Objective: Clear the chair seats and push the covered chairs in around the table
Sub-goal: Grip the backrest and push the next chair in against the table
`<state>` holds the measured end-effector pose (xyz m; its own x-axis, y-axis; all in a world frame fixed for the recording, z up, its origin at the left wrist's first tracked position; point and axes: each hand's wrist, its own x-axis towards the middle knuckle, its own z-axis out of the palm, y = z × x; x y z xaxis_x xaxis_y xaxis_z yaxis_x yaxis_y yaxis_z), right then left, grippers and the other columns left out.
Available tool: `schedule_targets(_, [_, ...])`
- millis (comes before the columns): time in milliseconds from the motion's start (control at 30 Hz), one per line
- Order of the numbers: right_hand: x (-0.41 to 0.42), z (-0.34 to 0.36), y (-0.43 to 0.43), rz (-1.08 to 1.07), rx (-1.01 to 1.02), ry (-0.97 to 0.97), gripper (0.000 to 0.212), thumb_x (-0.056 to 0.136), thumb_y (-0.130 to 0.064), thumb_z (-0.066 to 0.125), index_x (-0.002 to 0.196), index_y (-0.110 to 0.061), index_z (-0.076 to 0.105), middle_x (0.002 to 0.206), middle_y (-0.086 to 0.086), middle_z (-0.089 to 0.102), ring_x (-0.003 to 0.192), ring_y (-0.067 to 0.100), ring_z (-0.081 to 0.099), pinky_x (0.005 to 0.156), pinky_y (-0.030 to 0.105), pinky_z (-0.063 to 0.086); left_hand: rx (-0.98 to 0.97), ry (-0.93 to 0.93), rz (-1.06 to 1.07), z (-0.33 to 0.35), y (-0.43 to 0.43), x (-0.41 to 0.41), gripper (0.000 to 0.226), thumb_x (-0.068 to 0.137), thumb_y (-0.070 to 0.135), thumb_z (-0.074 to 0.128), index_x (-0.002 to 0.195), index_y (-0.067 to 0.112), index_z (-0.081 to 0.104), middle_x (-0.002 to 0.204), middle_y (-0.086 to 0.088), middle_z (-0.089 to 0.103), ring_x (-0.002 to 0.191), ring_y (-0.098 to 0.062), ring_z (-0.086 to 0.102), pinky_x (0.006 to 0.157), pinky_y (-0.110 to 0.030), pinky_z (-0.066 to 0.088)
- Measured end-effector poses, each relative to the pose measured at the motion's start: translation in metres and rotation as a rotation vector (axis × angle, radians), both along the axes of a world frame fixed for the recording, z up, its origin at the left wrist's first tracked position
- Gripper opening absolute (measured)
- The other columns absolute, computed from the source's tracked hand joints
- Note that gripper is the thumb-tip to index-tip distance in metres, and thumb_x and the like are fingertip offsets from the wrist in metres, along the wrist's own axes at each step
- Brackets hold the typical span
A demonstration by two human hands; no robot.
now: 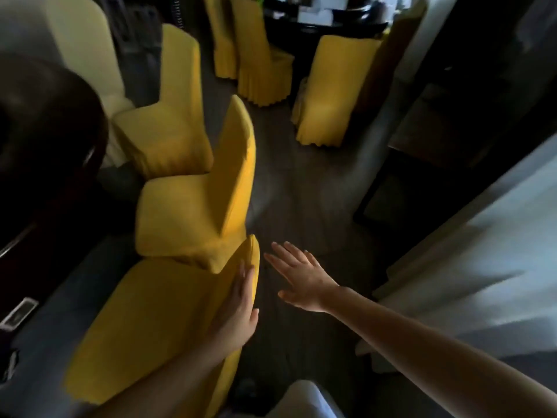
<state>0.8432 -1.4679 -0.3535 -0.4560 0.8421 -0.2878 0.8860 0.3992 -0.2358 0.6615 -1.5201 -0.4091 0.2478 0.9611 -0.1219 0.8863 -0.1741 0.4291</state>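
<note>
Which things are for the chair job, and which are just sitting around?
For the job: nearest yellow chair, left hand flat on its back, right hand, middle yellow chair, third yellow chair.
Just there: grey floor, dark cabinet.

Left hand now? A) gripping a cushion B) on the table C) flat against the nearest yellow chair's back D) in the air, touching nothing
C: the left hand lies with straight fingers against the back of the nearest yellow chair; the right hand hangs spread over the floor.
</note>
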Motion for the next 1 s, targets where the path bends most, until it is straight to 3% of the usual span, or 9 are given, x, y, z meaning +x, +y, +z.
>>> schedule_targets(133, [0.002, -0.010, 0.048, 0.227, 0.012, -0.030, 0.086, 0.089, -0.037, 0.060, 0.151, -0.034, 0.000, 0.160, -0.007, -0.012, 0.146, 0.019, -0.013, 0.116, 0.050, 0.003, -0.095, 0.067, 0.233, 0.003, 0.009, 0.010, 0.083, 0.094, 0.037, 0.050, 0.151, 0.012, -0.006, 0.152, -0.012, 0.031, 0.126, -0.022, 0.048, 0.099, -0.028, 0.041])
schedule_targets(267, [-0.006, -0.013, 0.080, 0.518, 0.039, -0.078, 0.082, 0.089, -0.038, 0.059, 0.152, -0.028, 0.007, 0.161, -0.001, -0.007, 0.147, 0.024, -0.005, 0.115, 0.054, 0.012, -0.255, 0.076, 0.525, 0.011, -0.001, 0.023, 0.065, 0.096, 0.039, 0.046, 0.149, 0.012, 0.018, 0.147, -0.009, 0.038, 0.131, -0.022, 0.043, 0.103, -0.030, 0.035])
schedule_targets(367, [-0.015, -0.018, 0.094, 0.681, 0.089, -0.084, 0.076, 0.089, -0.039, 0.056, 0.151, -0.028, 0.015, 0.161, 0.001, 0.000, 0.147, 0.027, 0.000, 0.115, 0.055, 0.016, -0.306, 0.146, 0.573, 0.018, -0.019, 0.027, 0.061, 0.096, 0.037, 0.045, 0.147, 0.012, 0.021, 0.149, -0.010, 0.034, 0.134, -0.024, 0.036, 0.106, -0.034, 0.031])
schedule_targets(433, [-0.019, -0.024, 0.091, 0.729, 0.069, -0.098, 0.074, 0.088, -0.040, 0.057, 0.150, -0.027, 0.018, 0.160, 0.001, 0.009, 0.146, 0.029, 0.002, 0.114, 0.054, 0.018, -0.345, 0.235, 0.611, 0.023, -0.039, 0.026, 0.060, 0.096, 0.038, 0.044, 0.147, 0.016, 0.022, 0.147, -0.009, 0.036, 0.133, -0.023, 0.038, 0.104, -0.034, 0.034])
schedule_targets(567, [-0.037, -0.025, 0.082, 0.747, 0.081, -0.044, 0.063, 0.083, -0.036, 0.065, 0.138, -0.024, 0.036, 0.141, 0.003, 0.036, 0.138, 0.035, 0.021, 0.104, 0.052, 0.036, -0.415, 0.319, 0.806, 0.024, -0.089, 0.017, 0.057, 0.087, 0.052, 0.053, 0.136, 0.027, 0.040, 0.127, -0.001, 0.058, 0.116, -0.023, 0.056, 0.084, -0.034, 0.047])
schedule_targets(633, [-0.048, -0.023, 0.073, 0.828, 0.035, -0.104, 0.061, 0.086, -0.037, 0.063, 0.138, -0.023, 0.036, 0.141, 0.004, 0.036, 0.135, 0.033, 0.025, 0.102, 0.052, 0.037, -0.444, 0.315, 0.923, 0.025, -0.111, 0.013, 0.057, 0.083, 0.059, 0.056, 0.131, 0.030, 0.046, 0.119, 0.000, 0.062, 0.110, -0.022, 0.059, 0.080, -0.033, 0.048])
schedule_targets(767, [-0.062, -0.025, 0.068, 0.833, -0.029, -0.191, 0.061, 0.088, -0.045, 0.059, 0.140, -0.028, 0.033, 0.147, 0.000, 0.030, 0.139, 0.033, 0.018, 0.101, 0.061, 0.032, -0.412, 0.295, 1.018, 0.024, -0.123, 0.009, 0.051, 0.083, 0.061, 0.055, 0.126, 0.032, 0.052, 0.115, 0.000, 0.064, 0.107, -0.023, 0.060, 0.079, -0.032, 0.048])
schedule_targets(1000, [-0.061, -0.026, 0.090, 0.912, 0.045, -0.068, 0.046, 0.087, -0.041, 0.062, 0.128, -0.027, 0.048, 0.133, -0.006, 0.043, 0.124, 0.019, 0.039, 0.092, 0.036, 0.045, -0.421, 0.329, 0.980, 0.012, -0.127, -0.003, 0.051, 0.084, 0.065, 0.049, 0.127, 0.038, 0.050, 0.113, 0.005, 0.064, 0.104, -0.019, 0.061, 0.076, -0.031, 0.048])
